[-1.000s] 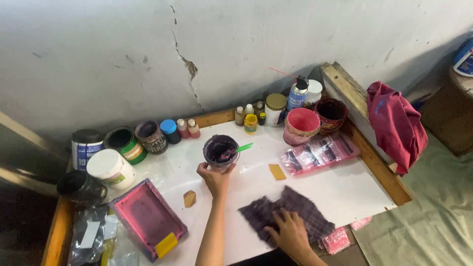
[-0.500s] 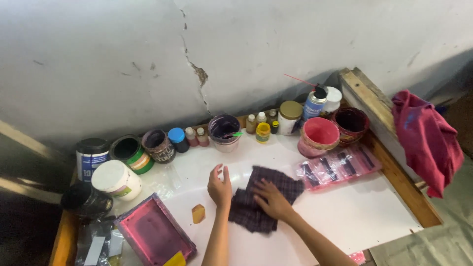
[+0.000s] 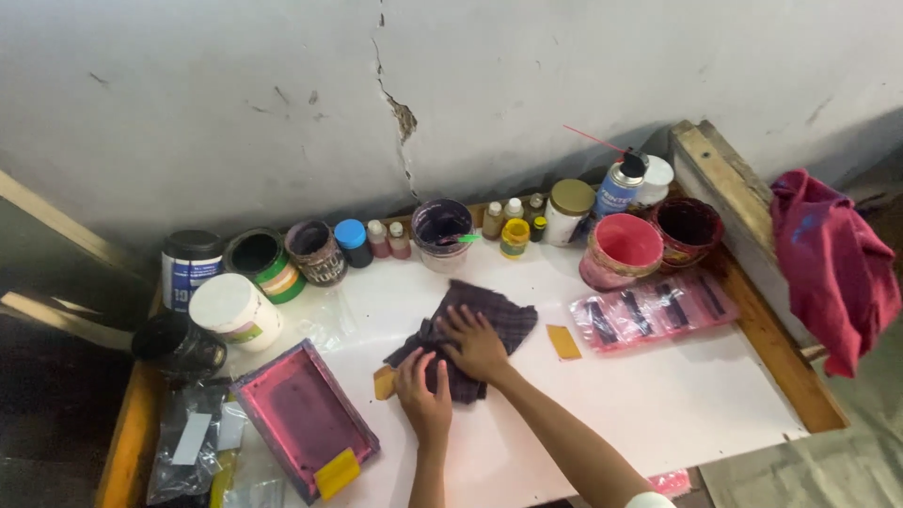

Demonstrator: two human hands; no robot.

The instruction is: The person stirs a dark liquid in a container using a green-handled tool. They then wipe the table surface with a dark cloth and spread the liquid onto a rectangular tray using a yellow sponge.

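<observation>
A dark checked cloth (image 3: 489, 315) lies crumpled on the white table top (image 3: 658, 404). My right hand (image 3: 475, 343) presses down on its middle, fingers slightly spread. My left hand (image 3: 423, 400) grips the cloth's near edge, just beside the right hand. A small tan card (image 3: 383, 382) lies flat against the left hand's thumb side. A cup of purple paint (image 3: 440, 229) with a green stick in it stands in the back row by the wall, away from both hands.
Paint cans, a white tub (image 3: 235, 310) and small bottles line the wall. At right stand a pink bucket (image 3: 621, 249) and a dark red one (image 3: 687, 226), with a pink plastic pack (image 3: 654, 310) nearby. A pink framed screen (image 3: 301, 414) lies at front left. A red cloth (image 3: 832, 263) hangs off the right edge.
My left hand set the purple paint cup down in the back row and came to the cloth. My right hand slid the cloth from the front edge towards the middle.
</observation>
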